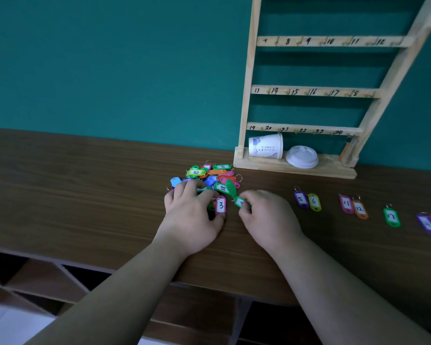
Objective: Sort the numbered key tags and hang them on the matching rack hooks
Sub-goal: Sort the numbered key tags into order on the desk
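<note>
Nearest, two bare forearms reach over a dark wooden surface (105,185). The left hand (192,216) pinches a pink tag marked 3 (221,205) between thumb and fingers, with the number face-up, probably so it can be read. Just beside it, the right hand (268,217) pinches a small green tag (240,202); its number is hidden. Just beyond both hands lies the unsorted pile of coloured tags (210,176). To the right of the right hand, a sorted row (314,202) runs 5, 6, 11, 12, 17, with gaps seemingly kept for missing numbers. Farthest, the numbered wooden rack (314,91) stands against the teal wall, its hooks mostly bare.
</note>
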